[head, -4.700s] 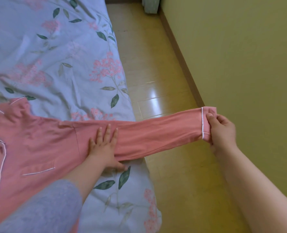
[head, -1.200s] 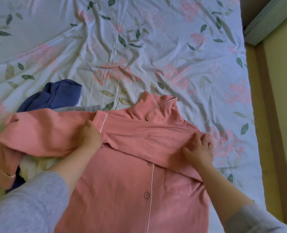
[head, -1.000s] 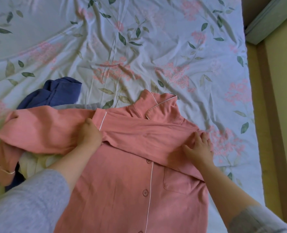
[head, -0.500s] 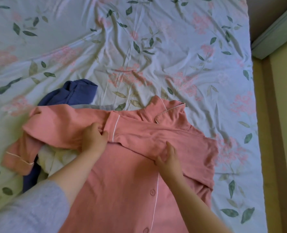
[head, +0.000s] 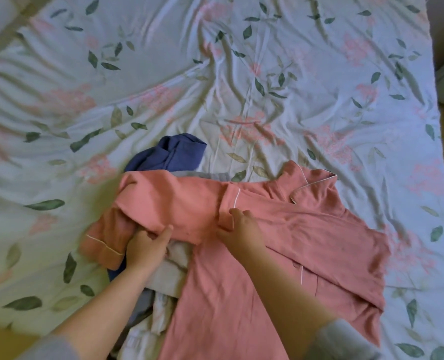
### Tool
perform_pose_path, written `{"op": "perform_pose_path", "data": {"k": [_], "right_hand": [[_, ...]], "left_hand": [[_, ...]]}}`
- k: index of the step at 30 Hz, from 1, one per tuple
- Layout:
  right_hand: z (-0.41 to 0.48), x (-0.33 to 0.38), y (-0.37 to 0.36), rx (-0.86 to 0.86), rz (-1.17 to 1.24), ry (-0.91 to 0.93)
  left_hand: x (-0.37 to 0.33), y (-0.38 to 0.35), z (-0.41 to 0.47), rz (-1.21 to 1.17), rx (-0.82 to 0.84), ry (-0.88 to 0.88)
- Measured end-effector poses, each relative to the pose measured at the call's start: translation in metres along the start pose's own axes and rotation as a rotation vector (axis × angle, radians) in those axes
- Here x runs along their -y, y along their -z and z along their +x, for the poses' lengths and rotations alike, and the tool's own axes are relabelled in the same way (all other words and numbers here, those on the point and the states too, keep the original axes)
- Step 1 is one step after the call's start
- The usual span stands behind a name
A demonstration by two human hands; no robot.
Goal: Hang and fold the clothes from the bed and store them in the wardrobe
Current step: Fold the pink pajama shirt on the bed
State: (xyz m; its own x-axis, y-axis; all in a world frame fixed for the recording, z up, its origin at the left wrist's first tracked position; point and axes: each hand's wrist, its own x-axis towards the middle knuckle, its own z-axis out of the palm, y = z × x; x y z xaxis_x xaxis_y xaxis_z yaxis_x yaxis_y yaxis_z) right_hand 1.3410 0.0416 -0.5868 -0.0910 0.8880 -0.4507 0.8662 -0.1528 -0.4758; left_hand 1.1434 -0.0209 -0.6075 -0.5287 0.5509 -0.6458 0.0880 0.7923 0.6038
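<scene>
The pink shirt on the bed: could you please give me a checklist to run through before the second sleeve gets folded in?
1. Folded sleeve lies across the chest of the pink shirt: ok; the right hand pinches its cuff.
2. Left hand grips the loose sleeve: ok.
3. Loose sleeve smooth: not ok; it is bunched and its cuff end droops.
4. Shirt flat on the sheet: not ok; that side rests on a white garment and a blue garment.
5. Buttons fastened: cannot tell.
</scene>
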Motion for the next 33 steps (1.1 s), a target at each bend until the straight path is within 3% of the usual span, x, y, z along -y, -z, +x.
{"op": "perform_pose_path", "data": {"k": [3,7,9,12,15,18,21,24,29,31,33], "right_hand": [[0.014,0.008,-0.008,-0.011,-0.177,0.011],[0.027,0.011,-0.009,-0.168,-0.002,0.032],[0.024,0.011,-0.012,-0.250,0.118,0.057],[0.018,0.007,-0.023,-0.156,0.121,0.102],[0.015,0.003,-0.030,-0.122,0.111,0.108],[0.007,0.003,-0.033,-0.155,0.117,0.148],[0.000,0.003,-0.035,-0.174,0.064,0.164],[0.002,0.003,-0.030,-0.190,-0.001,0.216],[0.003,0.004,-0.018,0.180,-0.197,0.164],[0.003,0.008,-0.011,0.158,-0.128,0.194],[-0.001,0.011,-0.002,0.067,0.080,0.112]], "left_hand": [[-0.003,0.002,0.011,-0.261,0.031,0.111],[-0.008,0.007,0.029,-0.437,0.037,0.117],[-0.012,0.010,0.036,-0.463,0.052,0.151],[-0.013,0.010,0.045,-0.459,0.094,0.159],[-0.021,0.011,0.052,-0.408,0.022,0.133],[-0.042,0.020,0.052,-0.093,-0.160,-0.006],[-0.069,0.028,0.044,0.001,-0.226,-0.236],[-0.087,0.027,0.031,-0.061,-0.179,-0.456],[-0.094,0.025,0.004,-0.075,-0.082,-0.727],[-0.099,0.023,-0.004,-0.064,-0.079,-0.850],[-0.104,0.017,-0.014,-0.075,-0.026,-0.974]]}}
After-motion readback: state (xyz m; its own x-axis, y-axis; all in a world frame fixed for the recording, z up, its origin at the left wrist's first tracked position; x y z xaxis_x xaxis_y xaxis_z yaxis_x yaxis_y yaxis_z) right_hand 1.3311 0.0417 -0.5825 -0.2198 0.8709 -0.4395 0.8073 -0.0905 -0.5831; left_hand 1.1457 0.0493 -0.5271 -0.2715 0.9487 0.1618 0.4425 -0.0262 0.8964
